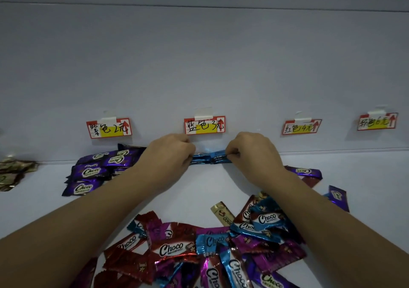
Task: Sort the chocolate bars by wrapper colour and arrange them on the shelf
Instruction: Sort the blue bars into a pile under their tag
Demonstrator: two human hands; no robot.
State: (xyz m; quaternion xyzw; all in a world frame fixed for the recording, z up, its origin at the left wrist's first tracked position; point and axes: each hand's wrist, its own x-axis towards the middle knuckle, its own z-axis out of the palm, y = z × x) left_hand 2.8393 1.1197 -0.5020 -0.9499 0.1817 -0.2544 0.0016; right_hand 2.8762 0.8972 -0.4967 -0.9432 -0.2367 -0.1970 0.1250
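Fingers [232, 152] of L hand [169, 154], R hand [254, 154] pinch blue bars [208, 158] at back wall [199, 66]; open shelf [194, 190] before mixed pile [199, 248].

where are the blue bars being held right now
Head view, centre: the blue bars lie against the back wall under the 蓝色 price label, held between the left hand and right hand, with the purple bars to their left.

A: Dim, bluish light; the wall [199, 66] above the grip looks grey.
B: Foil glints on the gripped blue bars [210, 158] and loose wrappers [172, 249] below. Far left, gold wrappers [13, 172] blur; edges bow.
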